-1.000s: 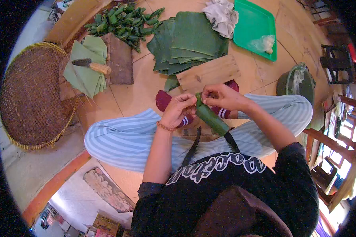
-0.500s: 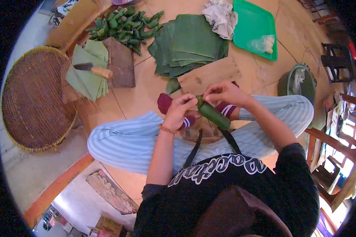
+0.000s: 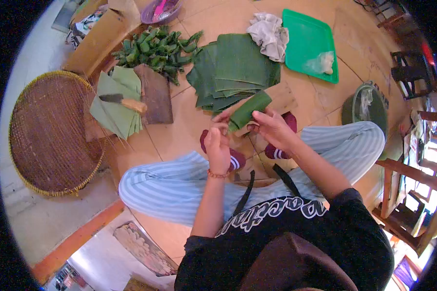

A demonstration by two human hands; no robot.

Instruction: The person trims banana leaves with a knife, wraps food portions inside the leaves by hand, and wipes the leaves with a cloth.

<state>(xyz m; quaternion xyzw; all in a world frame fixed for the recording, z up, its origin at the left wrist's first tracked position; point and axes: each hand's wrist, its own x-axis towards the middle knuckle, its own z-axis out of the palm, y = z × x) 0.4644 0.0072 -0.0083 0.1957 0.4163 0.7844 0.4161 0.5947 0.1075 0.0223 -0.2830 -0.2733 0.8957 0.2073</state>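
Note:
A green banana leaf roll (image 3: 251, 110) is held in front of me, slanting up to the right above a wooden board (image 3: 282, 98). My right hand (image 3: 273, 130) grips its lower right side, thumb on top. At the roll's lower left end, the fingers of my left hand (image 3: 219, 145) press against it; some fingertips are hidden behind it. Just beyond lies a stack of cut banana leaves (image 3: 243, 60). To the left, a knife (image 3: 124, 102) with a wooden handle rests on paler leaf pieces (image 3: 115, 121).
A round woven tray (image 3: 53, 136) lies at the left. Several small leaf-wrapped parcels (image 3: 155, 51) are heaped at the back, near a purple bowl (image 3: 153, 18). A crumpled cloth (image 3: 269, 36), a green tray (image 3: 308, 41) and a dark bucket (image 3: 350, 106) stand toward the right.
The roll has turned from pointing down toward my lap to pointing up and away. My right hand has shifted from its folded end to its side; my left hand has moved slightly lower.

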